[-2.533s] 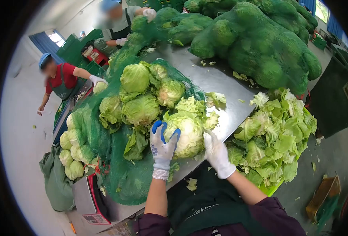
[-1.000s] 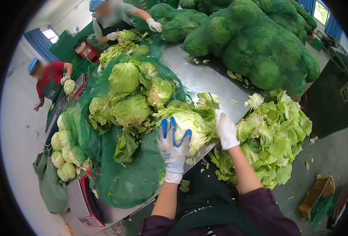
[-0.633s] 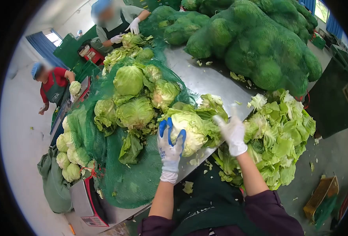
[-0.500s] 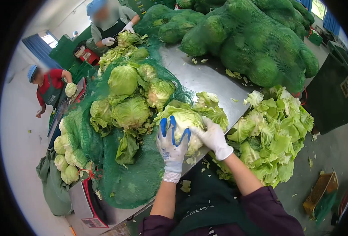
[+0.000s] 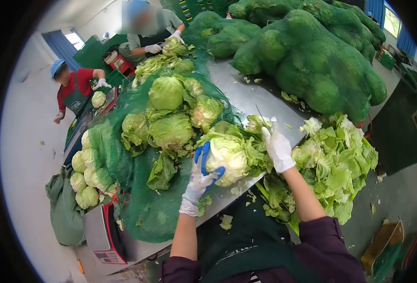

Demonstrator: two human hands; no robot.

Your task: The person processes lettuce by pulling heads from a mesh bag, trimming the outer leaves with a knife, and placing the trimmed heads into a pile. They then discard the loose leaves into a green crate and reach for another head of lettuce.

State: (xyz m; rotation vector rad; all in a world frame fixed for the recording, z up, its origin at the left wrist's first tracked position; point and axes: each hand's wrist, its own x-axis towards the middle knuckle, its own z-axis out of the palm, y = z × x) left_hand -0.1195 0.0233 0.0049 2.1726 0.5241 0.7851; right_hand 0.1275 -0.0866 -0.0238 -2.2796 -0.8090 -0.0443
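Note:
A pale green head of lettuce [image 5: 227, 158] rests near the steel table's front edge, its outer leaves spread to the right. My left hand [image 5: 201, 174], in a white glove with blue-coated fingers, grips its left side. To the right of the head, my white-gloved right hand [image 5: 280, 150] is closed around a thin dark knife [image 5: 263, 116], whose blade points up and left; its handle is hidden in the palm. Loose leaves [image 5: 258, 123] lie between the head and this hand. More lettuce heads [image 5: 171, 132] are piled on green netting to the left.
Trimmed leaves [image 5: 335, 165] fill a bin at right, against the table [image 5: 239, 89]. Stuffed green net sacks [image 5: 312, 61] occupy the back. A scale [image 5: 107, 236] and trimmed heads [image 5: 86, 174] are at left. Two co-workers [image 5: 152, 33] [image 5: 79, 87] stand beyond the pile.
My right hand has moved off the head to the right, and a thin blade now shows at its fingers. My left hand stays on the lettuce. The view has shifted slightly.

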